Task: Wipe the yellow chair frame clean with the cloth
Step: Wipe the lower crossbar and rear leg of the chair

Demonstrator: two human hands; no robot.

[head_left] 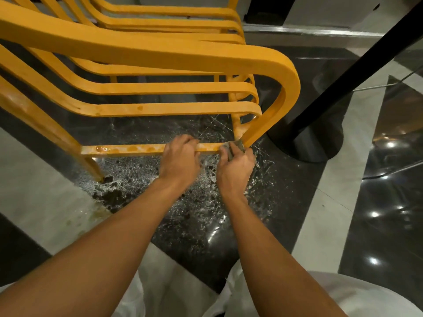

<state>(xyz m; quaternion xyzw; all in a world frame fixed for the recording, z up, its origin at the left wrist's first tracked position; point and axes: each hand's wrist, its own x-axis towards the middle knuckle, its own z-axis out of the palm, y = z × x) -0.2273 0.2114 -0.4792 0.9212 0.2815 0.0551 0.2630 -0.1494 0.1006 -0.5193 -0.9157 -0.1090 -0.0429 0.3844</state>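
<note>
One chair frame: the yellow chair frame (160, 53) fills the upper left and centre of the frame, its broad curved armrest bending down at centre right into a leg; more yellow bands run nested behind and below it.
Crossbar: a low crossbar (137, 149) joins two legs just above the floor at mid-frame, and orange-brown stains (103, 148) blotch its left part.
Cloth: a small grey-green cloth (238, 145) sits at the right end of the crossbar, where the bar meets the leg.
Right hand: the right hand (235, 170) grasps the cloth, fingers bunched round it and pressing it on that joint.
Left hand: the left hand (180, 160) grasps the crossbar just left of the cloth, fingers curled over its top.
Floor: a glossy dark stone floor (377, 225) with pale grey stripes, showing bright light reflections at lower right.
Wet patch: a wet patch (206, 202) spreads under the hands, speckled with pale splashes, and dark clumps of dirt (112, 195) lie beside the left leg's foot.
Pole: a black pole (343, 72) slants across the upper right and stands on a round black base (320, 143) just right of the chair leg.
Room edge: a metal strip (309, 30) runs along the floor at the top right, below pale panels.
Person: bare forearms reach in from the bottom edge over white trousers (343, 294).
</note>
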